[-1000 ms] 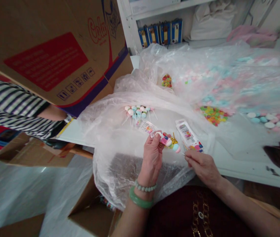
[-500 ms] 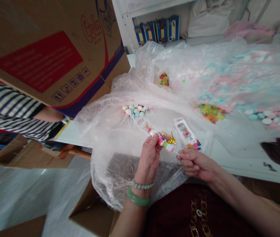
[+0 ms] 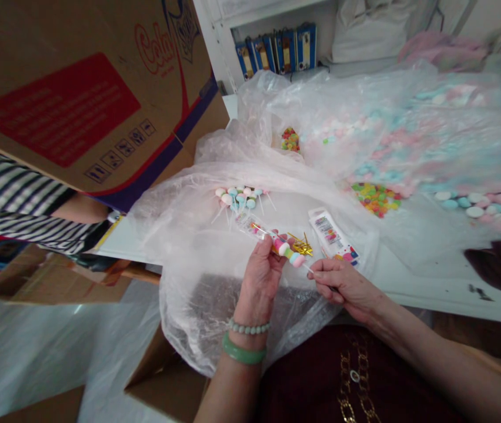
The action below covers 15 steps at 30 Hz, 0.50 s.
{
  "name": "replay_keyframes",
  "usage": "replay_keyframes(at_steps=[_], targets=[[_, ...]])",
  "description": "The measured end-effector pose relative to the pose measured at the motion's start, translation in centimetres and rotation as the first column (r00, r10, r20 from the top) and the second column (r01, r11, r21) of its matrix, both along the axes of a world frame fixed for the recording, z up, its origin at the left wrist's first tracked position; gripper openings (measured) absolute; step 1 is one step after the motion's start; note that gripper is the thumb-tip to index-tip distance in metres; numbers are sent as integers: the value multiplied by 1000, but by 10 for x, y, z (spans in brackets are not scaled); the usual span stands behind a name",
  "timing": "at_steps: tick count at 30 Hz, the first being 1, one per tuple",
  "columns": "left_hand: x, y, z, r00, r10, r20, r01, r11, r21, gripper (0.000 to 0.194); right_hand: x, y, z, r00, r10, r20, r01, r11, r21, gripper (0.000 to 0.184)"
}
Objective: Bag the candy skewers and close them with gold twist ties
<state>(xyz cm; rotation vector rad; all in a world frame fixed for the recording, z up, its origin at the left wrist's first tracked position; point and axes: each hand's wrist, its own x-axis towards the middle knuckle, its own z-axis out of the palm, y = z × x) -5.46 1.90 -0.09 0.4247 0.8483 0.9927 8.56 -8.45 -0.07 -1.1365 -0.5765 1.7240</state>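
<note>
My left hand [image 3: 260,276] is closed on a narrow clear packet [image 3: 259,228] that points up and left. A stick of pastel marshmallow pieces [image 3: 290,254] pokes out of the packet's near end. My right hand [image 3: 337,283] pinches the thin white end of that stick. Gold twist ties [image 3: 300,245] lie just behind the stick. A second printed packet [image 3: 332,237] lies flat to the right of them. Further back sits a small heap of pastel lollipop sticks [image 3: 239,198].
A big clear plastic sheet [image 3: 197,235] covers the white table [image 3: 431,288]; pastel sweets [image 3: 471,205] and bright small candies [image 3: 376,197] lie on it. A person in a striped sleeve [image 3: 16,205] holds a large cardboard box [image 3: 78,88] at left. Open cartons stand on the floor below.
My right hand has moved left and closer to my left hand, taking the stick's end. The marshmallow stick has slid further into the packet. The camera view drifted slightly.
</note>
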Motion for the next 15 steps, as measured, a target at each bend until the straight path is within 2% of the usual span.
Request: replay_keyframes(at_steps=[2, 4, 6, 8, 10, 12, 13, 15], targets=[[3, -2, 0, 998, 53, 28, -54, 997, 46, 13, 0, 2, 2, 1000, 1, 5, -1, 1000, -9, 18], [6, -5, 1, 998, 48, 32, -51, 994, 99, 13, -2, 6, 3, 998, -17, 63, 18, 1000, -11, 18], [10, -9, 3, 999, 40, 23, -42, 990, 138, 15, -4, 10, 3, 983, -25, 184, 22, 1000, 17, 16], [12, -11, 5, 999, 44, 24, -47, 988, 147, 16, -7, 14, -1, 934, -27, 357, -2, 997, 81, 14], [11, -11, 6, 999, 40, 29, -43, 990, 132, 15, -10, 17, -6, 837, -59, 544, -38, 986, 165, 15], [8, -10, 5, 1000, -1, 10, 0, 996, 84, 16, -12, 17, -10, 747, -108, 656, -66, 970, 235, 18], [5, -8, 5, 999, -36, -7, 36, 998, 45, 16, -12, 17, -11, 731, -120, 672, -76, 964, 255, 20], [-3, -3, 4, 994, -105, -22, 104, 994, -22, 15, -13, 15, -10, 757, -109, 644, -87, 960, 265, 22]])
